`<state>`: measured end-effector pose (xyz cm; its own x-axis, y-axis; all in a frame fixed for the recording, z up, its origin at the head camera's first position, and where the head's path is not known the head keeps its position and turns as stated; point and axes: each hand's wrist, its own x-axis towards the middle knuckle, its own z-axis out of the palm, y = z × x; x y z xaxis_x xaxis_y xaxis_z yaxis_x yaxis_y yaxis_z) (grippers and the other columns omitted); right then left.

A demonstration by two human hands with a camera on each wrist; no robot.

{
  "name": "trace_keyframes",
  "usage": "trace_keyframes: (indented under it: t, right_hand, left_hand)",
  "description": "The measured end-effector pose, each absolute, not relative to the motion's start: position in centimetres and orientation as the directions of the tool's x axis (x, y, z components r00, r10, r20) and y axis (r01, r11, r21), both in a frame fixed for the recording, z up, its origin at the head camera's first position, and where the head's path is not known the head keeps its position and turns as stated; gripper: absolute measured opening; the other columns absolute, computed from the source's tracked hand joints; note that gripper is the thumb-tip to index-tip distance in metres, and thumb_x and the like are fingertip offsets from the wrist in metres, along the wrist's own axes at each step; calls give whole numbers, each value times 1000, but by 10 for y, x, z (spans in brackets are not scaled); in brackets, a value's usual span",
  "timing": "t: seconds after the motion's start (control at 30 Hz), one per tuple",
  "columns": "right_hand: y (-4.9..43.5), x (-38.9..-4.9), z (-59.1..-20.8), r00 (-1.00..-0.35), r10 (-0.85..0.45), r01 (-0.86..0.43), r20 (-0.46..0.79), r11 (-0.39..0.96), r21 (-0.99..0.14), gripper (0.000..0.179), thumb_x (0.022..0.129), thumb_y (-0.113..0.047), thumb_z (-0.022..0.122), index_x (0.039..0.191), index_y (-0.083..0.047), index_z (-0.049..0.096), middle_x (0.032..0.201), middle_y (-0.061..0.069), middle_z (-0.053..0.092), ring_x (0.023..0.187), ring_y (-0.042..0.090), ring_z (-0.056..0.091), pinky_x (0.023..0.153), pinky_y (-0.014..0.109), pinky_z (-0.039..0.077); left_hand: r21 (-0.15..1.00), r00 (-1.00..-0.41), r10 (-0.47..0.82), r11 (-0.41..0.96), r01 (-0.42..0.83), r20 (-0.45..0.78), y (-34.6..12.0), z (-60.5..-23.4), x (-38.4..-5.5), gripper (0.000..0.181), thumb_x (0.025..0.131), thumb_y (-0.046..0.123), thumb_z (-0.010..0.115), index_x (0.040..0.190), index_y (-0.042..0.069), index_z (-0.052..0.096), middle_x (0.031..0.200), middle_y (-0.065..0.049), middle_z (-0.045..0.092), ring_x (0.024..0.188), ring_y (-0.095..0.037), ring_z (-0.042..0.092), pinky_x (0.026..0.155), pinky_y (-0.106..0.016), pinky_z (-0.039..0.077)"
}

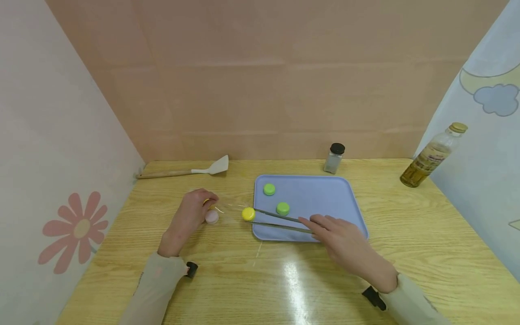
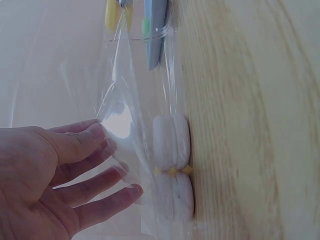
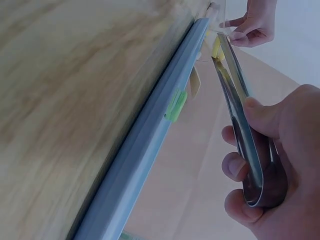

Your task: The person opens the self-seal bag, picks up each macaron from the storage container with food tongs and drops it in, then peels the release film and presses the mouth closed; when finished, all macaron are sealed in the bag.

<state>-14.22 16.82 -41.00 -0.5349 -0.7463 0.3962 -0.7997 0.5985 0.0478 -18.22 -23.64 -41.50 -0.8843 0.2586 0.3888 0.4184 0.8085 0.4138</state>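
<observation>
Right grip (image 1: 345,243): fingers wrapped round the metal tongs (image 3: 248,160), thumb pressing one arm. Tong tips are clamped on the yellow macaron (image 1: 248,214), at the tray's left edge in my head view, pointing toward the bag. Can't tell whether it's past the bag's mouth.

Left grip (image 1: 194,205): thumb and index pinch the film of the clear bag (image 2: 120,75), lower fingers spread behind it. Two pale macarons (image 2: 172,142) sit in the bag, side by side, low against the desk (image 1: 227,271). Something yellow shows by my left fingertips, mostly hidden; can't tell what.

Blue tray (image 1: 325,198) lies under the tongs and carries two green macarons (image 1: 269,189), one near the back left corner, the other just beyond the tongs. Back of desk: spatula (image 1: 170,173) at left, black-lidded jar (image 1: 334,160) behind the tray, bottle (image 1: 428,158) of amber liquid far right.
</observation>
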Motion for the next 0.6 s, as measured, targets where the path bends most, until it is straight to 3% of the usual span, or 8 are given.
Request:
trace_keyframes:
  t: [0.23,0.4,0.6]
  right_hand:
    - [151,-152,-412,-513,-754,-810,410,584,60,66,79,12,70,138,-15,63,106,-4,61,68,10,46,51,20,41]
    - [134,-160,-415,-500,-764,-813,409,577,84,60,82,4,77,137,-15,64,103,-3,60,66,12,45,51,22,43]
    - [114,-166,-414,-486,-776,-804,402,577,142,60,83,6,76,138,-14,63,106,0,62,67,14,48,50,24,43]
  left_hand:
    - [435,-895,245,806,402,373,-237,-415,-182,11,89,-5,73,98,-2,78,94,-12,72,85,-28,70,74,-39,59]
    - [442,-902,235,809,387,362,-237,-415,-183,11,89,-5,74,98,-1,78,93,-12,72,85,-27,69,73,-39,59]
    - [439,-900,237,808,392,366,-236,-413,-183,11,88,-6,74,98,-2,78,92,-12,72,83,-27,69,71,-39,59]
